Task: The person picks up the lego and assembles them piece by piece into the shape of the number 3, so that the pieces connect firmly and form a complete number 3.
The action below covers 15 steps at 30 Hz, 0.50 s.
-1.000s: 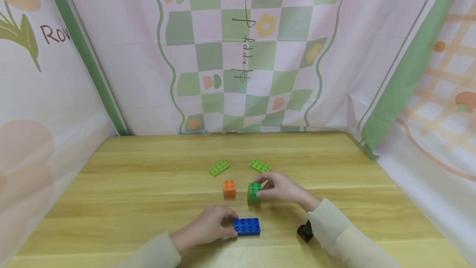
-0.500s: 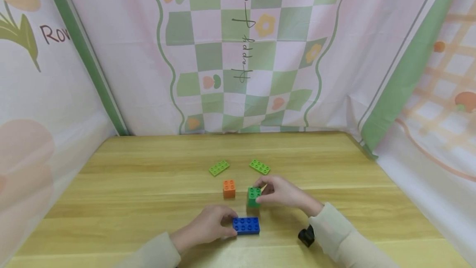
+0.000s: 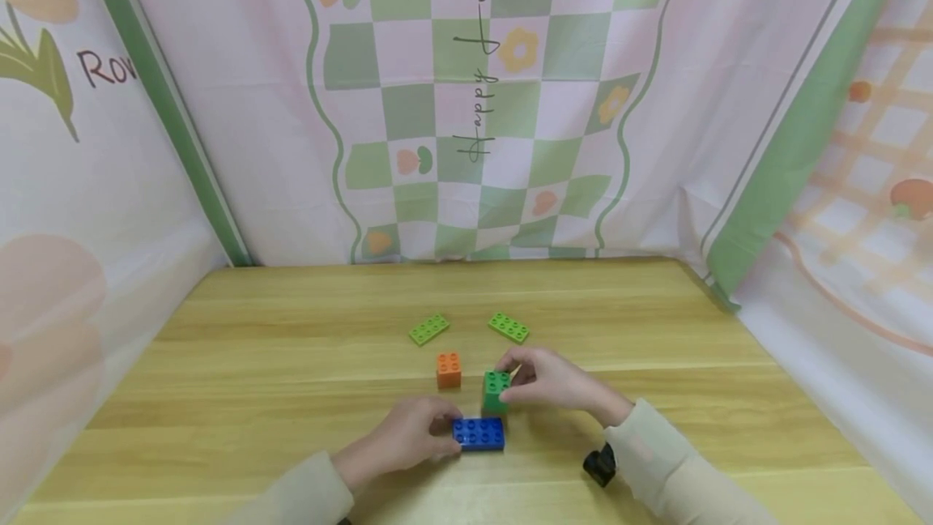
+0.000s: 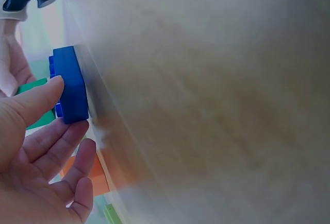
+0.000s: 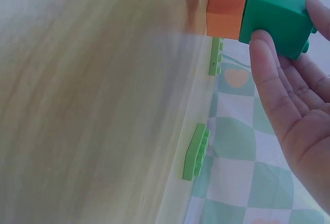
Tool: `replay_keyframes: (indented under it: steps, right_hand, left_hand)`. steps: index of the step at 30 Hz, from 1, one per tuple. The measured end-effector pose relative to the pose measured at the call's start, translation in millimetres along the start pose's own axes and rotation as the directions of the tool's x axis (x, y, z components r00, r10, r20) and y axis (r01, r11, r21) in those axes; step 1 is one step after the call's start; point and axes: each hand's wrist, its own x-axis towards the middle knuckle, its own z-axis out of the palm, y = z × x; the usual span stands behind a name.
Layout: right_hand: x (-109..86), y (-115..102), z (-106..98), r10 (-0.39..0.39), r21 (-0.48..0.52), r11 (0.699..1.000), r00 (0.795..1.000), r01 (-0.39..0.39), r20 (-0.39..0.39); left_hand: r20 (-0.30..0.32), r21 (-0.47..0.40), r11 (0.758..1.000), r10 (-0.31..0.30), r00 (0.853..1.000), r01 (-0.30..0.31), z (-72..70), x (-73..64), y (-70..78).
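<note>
My left hand (image 3: 410,433) pinches the left end of a blue two-by-four toy brick (image 3: 478,433) between thumb and fingers. In the left wrist view the thumb lies across the near end of the blue brick (image 4: 72,85). A green two-by-two brick (image 3: 496,390) is held by my right hand (image 3: 557,380), just behind the blue brick. The right wrist view shows this green brick (image 5: 276,15) raised off the tabletop, fingers on one side and thumb on the other. Behind and left of it stands an orange two-by-two brick (image 3: 449,370), untouched by either hand.
Two thin lime-green plates, one on the left (image 3: 429,330) and one on the right (image 3: 509,327), lie farther back on the wooden table (image 3: 291,314). Patterned cloth (image 3: 466,104) hangs behind and at both sides. A black device (image 3: 600,465) sits at the right cuff.
The green brick has come toward me in my right hand, uncovering the right lime-green plate. My left hand has shifted the blue brick slightly away from me and to the left.
</note>
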Motion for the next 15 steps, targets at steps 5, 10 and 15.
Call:
replay_keyframes:
  steps: [5, 10, 15]
  right_hand:
    - [0.5, 0.0, 0.9, 0.002, 0.005, 1.0, 1.0, -0.002, 0.005]
    - [2.4, 1.0, 3.2, -0.012, 0.011, 1.0, 1.0, 0.012, 0.013]
    - [3.8, 2.4, 5.7, -0.021, 0.01, 1.0, 1.0, 0.021, 0.017]
  left_hand:
    - [-0.016, 0.011, 1.0, -0.005, 1.0, 0.005, 0.0, 0.6, 0.0]
    - [-0.024, 0.013, 1.0, -0.013, 1.0, 0.014, -0.5, 1.9, -1.0]
    - [-0.026, 0.015, 1.0, -0.018, 1.0, 0.018, -0.9, 3.7, -3.8]
